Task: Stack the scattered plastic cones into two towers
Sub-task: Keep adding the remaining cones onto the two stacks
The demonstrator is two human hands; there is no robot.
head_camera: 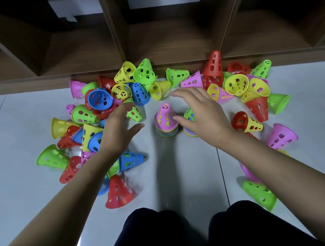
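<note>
Nearest, we see dark-clad knees (160, 239) on the pale tiled floor (175, 173). Just beyond them a red cone (119, 192) stands upright on the left, and a green cone (260, 194) lies on its side on the right. Further out, both bare hands hover with fingers spread and hold nothing. The left hand (119, 129) reaches over the left heap, its fingertips at a small green cone (134, 113); we cannot tell whether they touch it. The right hand (200, 113) hangs over the green-topped tower (189, 119), partly hiding it. Between the hands stands the pink-topped tower (166, 120), just beside the other. Around and behind them the scattered cones (236, 84) lie in a loose arc, up against the base of a brown wooden shelf unit (165, 38).
</note>
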